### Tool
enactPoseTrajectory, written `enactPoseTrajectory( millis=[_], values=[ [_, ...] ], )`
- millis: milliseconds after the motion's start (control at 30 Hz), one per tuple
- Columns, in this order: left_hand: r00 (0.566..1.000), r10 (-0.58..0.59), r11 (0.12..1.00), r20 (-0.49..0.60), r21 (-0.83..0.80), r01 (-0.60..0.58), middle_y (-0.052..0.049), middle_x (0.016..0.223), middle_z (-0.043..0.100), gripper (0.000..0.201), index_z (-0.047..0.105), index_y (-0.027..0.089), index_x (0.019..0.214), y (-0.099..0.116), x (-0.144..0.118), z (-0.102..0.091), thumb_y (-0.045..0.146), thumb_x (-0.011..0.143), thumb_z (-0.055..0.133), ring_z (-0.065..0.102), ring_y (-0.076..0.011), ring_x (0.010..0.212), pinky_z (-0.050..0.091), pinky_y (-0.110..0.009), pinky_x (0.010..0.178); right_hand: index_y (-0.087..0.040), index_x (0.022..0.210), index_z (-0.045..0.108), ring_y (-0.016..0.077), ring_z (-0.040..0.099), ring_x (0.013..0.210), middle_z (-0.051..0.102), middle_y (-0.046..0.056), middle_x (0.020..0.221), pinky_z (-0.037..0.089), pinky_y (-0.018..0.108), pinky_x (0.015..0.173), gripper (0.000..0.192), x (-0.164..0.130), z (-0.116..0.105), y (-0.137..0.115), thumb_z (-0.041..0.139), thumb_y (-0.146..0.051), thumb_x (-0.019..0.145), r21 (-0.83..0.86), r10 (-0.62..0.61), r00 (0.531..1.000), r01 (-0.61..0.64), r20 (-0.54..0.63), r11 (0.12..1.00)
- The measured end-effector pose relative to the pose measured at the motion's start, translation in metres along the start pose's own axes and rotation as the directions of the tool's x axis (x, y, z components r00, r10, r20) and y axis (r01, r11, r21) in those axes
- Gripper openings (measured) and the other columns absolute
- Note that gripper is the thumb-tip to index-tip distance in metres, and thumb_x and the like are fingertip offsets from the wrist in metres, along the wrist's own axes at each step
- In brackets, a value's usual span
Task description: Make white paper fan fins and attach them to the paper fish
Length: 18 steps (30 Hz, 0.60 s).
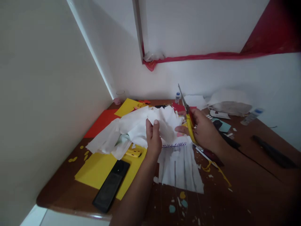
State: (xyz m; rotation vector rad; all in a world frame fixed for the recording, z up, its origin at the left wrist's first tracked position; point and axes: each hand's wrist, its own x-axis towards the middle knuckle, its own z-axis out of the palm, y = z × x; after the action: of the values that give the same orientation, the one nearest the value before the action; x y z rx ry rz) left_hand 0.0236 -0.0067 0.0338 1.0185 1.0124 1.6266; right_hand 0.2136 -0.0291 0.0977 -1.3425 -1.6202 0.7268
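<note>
Head view: left hand pinches bunch of white paper at desk centre, thumb on top, fingers under. Right hand grips yellow-handled scissors, blades pointing up toward 11 o'clock, just right of paper. Cut white strips hang below at 6 o'clock. Yellow sheet at 8 o'clock, black phone lying on it. Small bottle at 12 o'clock, contents unclear; clear bottle at 2 o'clock lies on side, contents unclear. Cup at 11 o'clock, too dim to tell fill. Scraps litter desk.
</note>
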Motion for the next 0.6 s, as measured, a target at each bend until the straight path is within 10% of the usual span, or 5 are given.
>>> enactPoseTrajectory(
  millis=[200, 433, 600],
  values=[
    [0.995, -0.061, 0.998, -0.085, 0.018, 0.063, -0.006, 0.119, 0.079, 0.058, 0.072, 0.027, 0.124, -0.004, 0.003, -0.005, 0.076, 0.095, 0.062, 0.071, -0.0268, 0.122, 0.058, -0.036, 0.103, -0.028, 0.108, 0.065, 0.0248, 0.073, 0.086, 0.077, 0.003, 0.099, 0.061, 0.038, 0.076, 0.05, 0.028, 0.015, 0.002, 0.092, -0.058, 0.079, 0.068, 0.016, 0.997, -0.011, -0.076, 0.998],
    [0.976, 0.205, 0.978, 0.073, 0.012, -0.206, -0.014, 0.147, 0.067, 0.091, 0.05, 0.025, 0.151, 0.002, -0.003, -0.001, 0.063, 0.078, 0.09, 0.066, -0.0299, 0.134, 0.055, -0.038, 0.111, -0.025, 0.106, 0.066, 0.0226, 0.069, 0.078, 0.076, 0.002, 0.092, 0.055, 0.035, 0.072, 0.045, 0.029, 0.011, 0.002, 0.089, -0.055, 0.081, -0.031, -0.036, 0.998, 0.034, -0.055, 0.999],
    [0.999, 0.039, 0.997, -0.004, 0.063, -0.039, -0.011, 0.122, 0.079, 0.046, 0.071, 0.018, 0.121, -0.005, -0.001, -0.003, 0.056, 0.096, 0.075, 0.072, -0.0282, 0.119, 0.056, -0.038, 0.103, -0.026, 0.1, 0.065, 0.0238, 0.071, 0.08, 0.077, 0.002, 0.091, 0.054, 0.036, 0.073, 0.044, 0.032, -0.011, -0.006, 0.09, -0.056, 0.079, -0.126, -0.01, 0.998, 0.016, 0.054, 0.992]
  ],
)
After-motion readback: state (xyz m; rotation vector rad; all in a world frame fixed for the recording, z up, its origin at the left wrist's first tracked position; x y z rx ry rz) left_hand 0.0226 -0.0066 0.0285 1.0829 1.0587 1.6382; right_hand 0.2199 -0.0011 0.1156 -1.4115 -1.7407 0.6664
